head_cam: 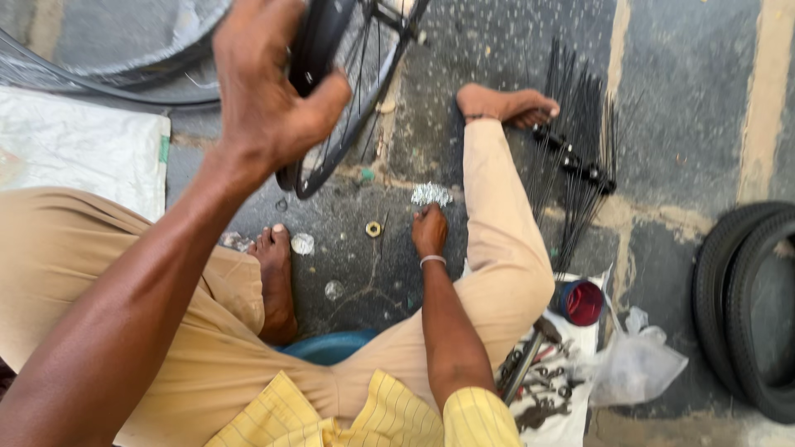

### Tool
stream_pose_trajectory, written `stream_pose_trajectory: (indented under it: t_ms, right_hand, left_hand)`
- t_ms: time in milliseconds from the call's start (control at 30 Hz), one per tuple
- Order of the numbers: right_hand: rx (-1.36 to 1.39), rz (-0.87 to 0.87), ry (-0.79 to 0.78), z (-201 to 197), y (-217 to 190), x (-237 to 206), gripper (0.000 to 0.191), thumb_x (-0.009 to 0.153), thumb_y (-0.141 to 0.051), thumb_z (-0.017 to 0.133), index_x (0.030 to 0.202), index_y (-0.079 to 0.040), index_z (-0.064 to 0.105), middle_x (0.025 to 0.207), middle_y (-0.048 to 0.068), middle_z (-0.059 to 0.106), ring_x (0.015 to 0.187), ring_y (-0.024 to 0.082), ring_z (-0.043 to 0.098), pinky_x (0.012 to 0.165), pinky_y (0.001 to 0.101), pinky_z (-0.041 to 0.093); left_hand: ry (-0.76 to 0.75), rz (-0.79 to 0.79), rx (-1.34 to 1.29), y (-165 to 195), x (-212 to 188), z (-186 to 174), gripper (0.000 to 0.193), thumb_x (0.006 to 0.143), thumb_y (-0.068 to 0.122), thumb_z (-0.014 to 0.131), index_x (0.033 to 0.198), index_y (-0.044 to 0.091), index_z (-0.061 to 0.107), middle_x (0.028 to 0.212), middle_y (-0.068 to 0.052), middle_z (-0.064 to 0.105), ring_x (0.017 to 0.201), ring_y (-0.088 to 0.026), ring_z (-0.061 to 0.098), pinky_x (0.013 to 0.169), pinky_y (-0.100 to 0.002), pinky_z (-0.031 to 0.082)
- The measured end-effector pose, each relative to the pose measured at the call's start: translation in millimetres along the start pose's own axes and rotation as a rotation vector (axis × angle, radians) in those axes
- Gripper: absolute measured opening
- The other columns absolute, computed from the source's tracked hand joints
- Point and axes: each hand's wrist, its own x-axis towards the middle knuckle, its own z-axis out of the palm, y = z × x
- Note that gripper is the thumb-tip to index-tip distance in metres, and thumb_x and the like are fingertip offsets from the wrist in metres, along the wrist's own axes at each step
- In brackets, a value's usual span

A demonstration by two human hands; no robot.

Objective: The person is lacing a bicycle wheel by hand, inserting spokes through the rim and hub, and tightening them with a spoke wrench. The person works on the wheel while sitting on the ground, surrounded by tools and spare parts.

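Wheel (pixel 331 99) is standing upright at the top centre of the view, its rim and spokes rising off the paved floor (pixel 679 124). Going from the left: a white sack (pixel 74 145) is lying flat on the ground, with another rim (pixel 108 79) curving above it. Next, the left hand (pixel 265 91) is gripping the wheel's dark rim, thumb wrapping one side and fingers closing over the other. Below it, a bare foot (pixel 275 273) is resting on the floor, with small bits of foil near it. A brass nut (pixel 373 228) is lying just beside the right hand (pixel 430 232), which is reaching down with its fingers bunching at a small pile of shiny nipples (pixel 431 194); whether it is pinching anything I cannot tell. Further right, bundles of black spokes (pixel 580 157) are fanning out near the other foot (pixel 505 106). A red tin (pixel 582 302) is sitting beside a cloth strewn with tools (pixel 542 385), then a clear bag (pixel 633 364), and black tyres (pixel 749 306) are lying at the far right edge.
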Motion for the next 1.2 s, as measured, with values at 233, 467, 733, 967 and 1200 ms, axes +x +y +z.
stream_pose_trajectory:
  t_ms: [233,467,733,967,1200]
  right_hand:
    - [-0.116,0.05,-0.061,-2,-3,-7,0.022,0.084,-0.015,0.073,0.09,0.006,0.069,0.094,0.033,0.069,0.092,0.048,0.069,0.084,0.0517,0.056]
    - [0.483,0.107,-0.027,-20,-40,11,0.015,0.091,-0.008,0.067,0.089,0.006,0.072,0.076,0.021,0.065,0.066,0.032,0.061,0.063,0.0453,0.053]
    - [1.07,-0.603,-0.231,-255,-220,-30,0.014,0.107,-0.008,0.062,0.116,0.001,0.066,0.104,0.007,0.068,0.093,0.016,0.066,0.089,0.0308,0.056]
    - [0.565,-0.907,-0.256,-323,-336,-93,0.034,0.1,0.006,0.071,0.131,0.002,0.059,0.109,0.009,0.068,0.102,0.011,0.067,0.097,0.0251,0.056]
    - [0.446,-0.785,-0.337,-320,-352,-86,0.036,0.09,0.011,0.068,0.124,0.004,0.06,0.103,0.008,0.069,0.089,0.007,0.062,0.066,0.0197,0.059]
  left_hand:
    - [-0.133,-0.23,-0.165,59,0,-31,0.029,0.085,0.014,0.07,0.109,-0.001,0.061,0.09,-0.005,0.052,0.078,-0.016,0.052,0.066,-0.038,0.043]
    - [-0.337,-0.519,-0.724,80,15,-48,0.048,0.085,0.007,0.067,0.13,0.003,0.052,0.092,-0.005,0.057,0.079,-0.013,0.059,0.068,-0.032,0.053]
    - [-0.259,-0.447,-0.711,87,-1,-37,0.057,0.08,0.003,0.069,0.133,0.002,0.049,0.095,-0.009,0.056,0.082,-0.017,0.058,0.069,-0.035,0.049]
    - [-0.319,-0.535,-0.824,90,2,-41,0.048,0.081,0.006,0.067,0.126,0.003,0.05,0.092,-0.01,0.055,0.077,-0.021,0.059,0.066,-0.038,0.047]
    - [-0.287,-0.456,-0.774,84,0,-37,0.044,0.078,0.004,0.066,0.118,0.002,0.048,0.093,-0.011,0.053,0.08,-0.023,0.059,0.069,-0.041,0.047]
